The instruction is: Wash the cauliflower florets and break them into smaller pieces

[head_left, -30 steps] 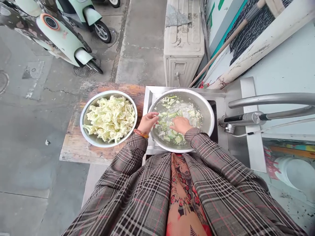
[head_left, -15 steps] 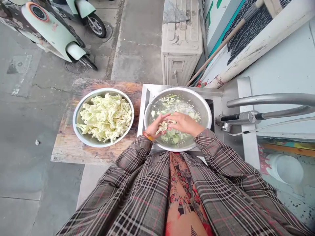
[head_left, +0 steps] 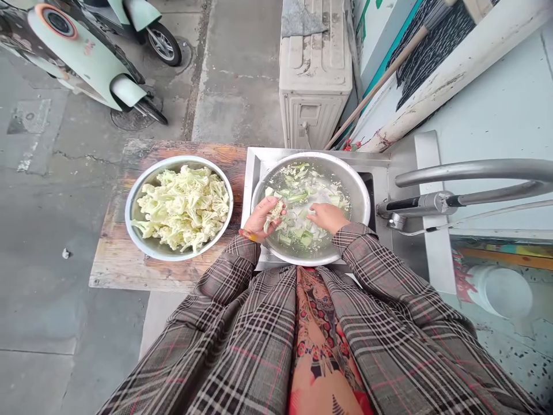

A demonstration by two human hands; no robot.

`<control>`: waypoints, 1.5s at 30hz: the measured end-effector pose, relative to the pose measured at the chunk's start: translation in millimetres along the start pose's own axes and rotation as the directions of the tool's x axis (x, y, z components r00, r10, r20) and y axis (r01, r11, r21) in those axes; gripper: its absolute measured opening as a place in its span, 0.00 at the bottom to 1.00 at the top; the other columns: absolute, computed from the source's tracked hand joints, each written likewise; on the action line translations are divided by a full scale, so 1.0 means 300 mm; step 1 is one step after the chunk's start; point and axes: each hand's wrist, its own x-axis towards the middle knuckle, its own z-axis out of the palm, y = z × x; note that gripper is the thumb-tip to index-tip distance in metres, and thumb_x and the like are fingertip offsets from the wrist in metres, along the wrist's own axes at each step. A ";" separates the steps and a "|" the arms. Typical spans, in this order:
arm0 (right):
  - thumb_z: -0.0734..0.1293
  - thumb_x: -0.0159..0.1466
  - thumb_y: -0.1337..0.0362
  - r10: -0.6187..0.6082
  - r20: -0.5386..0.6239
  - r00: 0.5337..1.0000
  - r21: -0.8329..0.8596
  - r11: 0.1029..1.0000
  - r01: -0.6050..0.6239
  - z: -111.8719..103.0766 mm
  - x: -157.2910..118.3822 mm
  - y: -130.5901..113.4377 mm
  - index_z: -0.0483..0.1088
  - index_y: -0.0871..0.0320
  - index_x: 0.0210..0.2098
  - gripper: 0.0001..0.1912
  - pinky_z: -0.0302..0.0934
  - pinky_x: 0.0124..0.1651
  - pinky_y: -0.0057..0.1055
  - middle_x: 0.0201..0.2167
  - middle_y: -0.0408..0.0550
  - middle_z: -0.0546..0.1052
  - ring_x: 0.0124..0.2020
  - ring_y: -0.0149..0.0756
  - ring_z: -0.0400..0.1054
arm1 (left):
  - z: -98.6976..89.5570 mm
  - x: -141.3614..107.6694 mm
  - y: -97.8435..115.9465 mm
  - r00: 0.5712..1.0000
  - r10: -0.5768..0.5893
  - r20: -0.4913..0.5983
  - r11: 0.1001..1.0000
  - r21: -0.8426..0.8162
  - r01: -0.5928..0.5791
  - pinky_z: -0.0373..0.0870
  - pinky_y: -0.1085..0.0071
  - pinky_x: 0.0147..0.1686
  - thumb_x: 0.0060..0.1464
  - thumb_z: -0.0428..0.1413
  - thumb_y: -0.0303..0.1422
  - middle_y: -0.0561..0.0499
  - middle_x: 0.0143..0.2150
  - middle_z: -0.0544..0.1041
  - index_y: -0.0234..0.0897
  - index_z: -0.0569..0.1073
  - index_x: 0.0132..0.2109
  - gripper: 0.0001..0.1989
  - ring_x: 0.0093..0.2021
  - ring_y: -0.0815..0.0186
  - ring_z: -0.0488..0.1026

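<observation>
My left hand (head_left: 261, 219) is closed around cauliflower florets (head_left: 273, 215) at the left rim of a metal basin (head_left: 360, 196). Over the middle of that basin is my right hand (head_left: 328, 217), its fingers bent and apart, with nothing seen in them. Water fills the basin, and green leaf pieces (head_left: 306, 237) and pale crumbs float in it. To the left, a second metal bowl (head_left: 135, 230) is heaped with cut cauliflower (head_left: 184, 207).
The bowl stands on a worn wooden board (head_left: 108, 259). The basin rests on a steel sink (head_left: 254, 158), with a faucet (head_left: 423, 204) at its right. Beyond are a beige outdoor unit (head_left: 317, 75), a wooden pole (head_left: 380, 83) and parked scooters (head_left: 95, 69).
My hands have parted: the left has moved left with the florets, and the right has drawn away from them, staying over the water. The view has shifted slightly.
</observation>
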 end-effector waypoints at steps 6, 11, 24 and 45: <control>0.64 0.64 0.64 -0.066 -0.036 0.997 0.246 0.966 0.073 0.007 0.009 0.048 0.73 0.56 0.46 0.12 0.62 0.40 0.29 0.43 0.49 0.79 0.41 0.38 0.72 | -0.041 -0.011 0.028 0.996 -0.029 -0.085 0.999 0.041 0.032 0.61 0.79 0.19 0.43 0.65 0.31 0.49 0.41 0.76 0.37 0.72 0.45 0.20 0.36 0.66 0.76; 0.66 0.62 0.58 -0.097 -0.346 0.933 0.464 0.847 0.260 -0.137 -0.030 0.002 0.76 0.57 0.39 0.11 0.62 0.38 0.31 0.32 0.45 0.77 0.30 0.33 0.68 | -0.017 -0.022 0.001 0.991 -0.081 -0.105 0.986 0.139 0.096 0.55 0.79 0.17 0.46 0.66 0.34 0.50 0.34 0.76 0.36 0.75 0.49 0.22 0.29 0.69 0.72; 0.63 0.66 0.60 -0.132 -0.095 0.987 0.441 0.883 0.161 0.045 0.025 -0.089 0.73 0.57 0.49 0.14 0.66 0.47 0.36 0.44 0.50 0.79 0.42 0.38 0.73 | -0.058 -0.036 0.035 0.987 0.037 -0.159 0.999 0.018 -0.035 0.56 0.80 0.16 0.44 0.68 0.37 0.51 0.29 0.73 0.34 0.72 0.36 0.17 0.27 0.71 0.70; 0.62 0.67 0.63 -0.358 -0.043 0.933 0.180 0.915 0.360 0.179 0.081 -0.234 0.74 0.57 0.48 0.14 0.61 0.42 0.31 0.38 0.50 0.77 0.37 0.37 0.70 | -0.125 -0.118 0.037 0.958 0.048 -0.282 0.992 -0.097 -0.079 0.64 0.80 0.17 0.47 0.63 0.30 0.52 0.34 0.75 0.36 0.70 0.51 0.22 0.32 0.68 0.76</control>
